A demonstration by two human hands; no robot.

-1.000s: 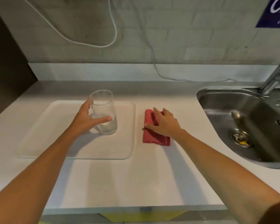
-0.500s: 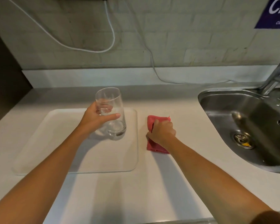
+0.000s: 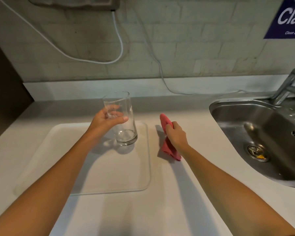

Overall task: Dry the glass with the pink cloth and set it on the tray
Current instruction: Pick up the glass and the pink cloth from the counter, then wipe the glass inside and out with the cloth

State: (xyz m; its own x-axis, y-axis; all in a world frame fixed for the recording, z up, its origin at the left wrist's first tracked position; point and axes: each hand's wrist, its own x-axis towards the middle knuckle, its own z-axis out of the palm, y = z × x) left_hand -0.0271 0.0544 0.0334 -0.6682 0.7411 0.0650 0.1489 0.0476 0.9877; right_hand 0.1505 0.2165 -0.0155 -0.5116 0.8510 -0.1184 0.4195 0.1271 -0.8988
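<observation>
My left hand [image 3: 106,122] grips a clear, empty drinking glass [image 3: 125,132] around its upper part, holding it upright just above the far right corner of the white tray [image 3: 109,176]. A shadow lies on the tray under its base. To the right of the tray, my right hand [image 3: 176,134] is closed on the pink cloth [image 3: 169,149], which hangs from my fist with its lower corner near the counter.
A steel sink [image 3: 255,138] with a drain and a tap [image 3: 288,87] fills the right side. A white cable [image 3: 119,41] loops along the tiled wall behind. The white counter [image 3: 186,193] runs to its front edge below my arms.
My left hand raised the glass off the tray. My right hand went from lying flat on the cloth to bunching it and lifting it from the counter.
</observation>
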